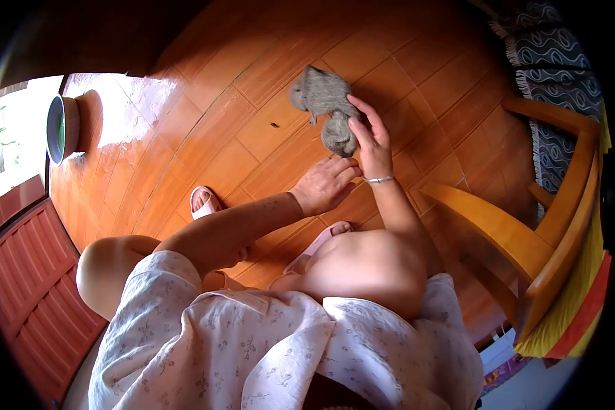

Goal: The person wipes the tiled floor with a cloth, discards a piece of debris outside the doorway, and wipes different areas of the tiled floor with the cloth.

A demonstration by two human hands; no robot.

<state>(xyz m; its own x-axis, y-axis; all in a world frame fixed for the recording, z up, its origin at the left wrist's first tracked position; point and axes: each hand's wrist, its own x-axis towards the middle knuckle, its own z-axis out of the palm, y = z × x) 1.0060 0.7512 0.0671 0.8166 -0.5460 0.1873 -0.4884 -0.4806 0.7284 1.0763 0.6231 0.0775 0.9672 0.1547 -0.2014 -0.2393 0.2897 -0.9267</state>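
A grey cloth-like bundle point(326, 92) with a rounded lower lump hangs in front of me above the floor. My right hand point(374, 140), with a silver bracelet at the wrist, holds it from the right side, fingers and thumb against the grey material. Just below the lump is my left hand point(324, 184), back upward, its fingers slightly apart and reaching toward the right palm. The left fingertips lie close to the bundle's lower end; whether they touch it is hard to tell.
Wooden chair point(512, 232) at right, near a dark patterned fringed cloth point(550, 51). Round basin point(63, 130) at far left by a bright opening, above a red slatted panel point(31, 294). My feet, in light slippers point(205, 202), rest on the brown tiled floor point(232, 167).
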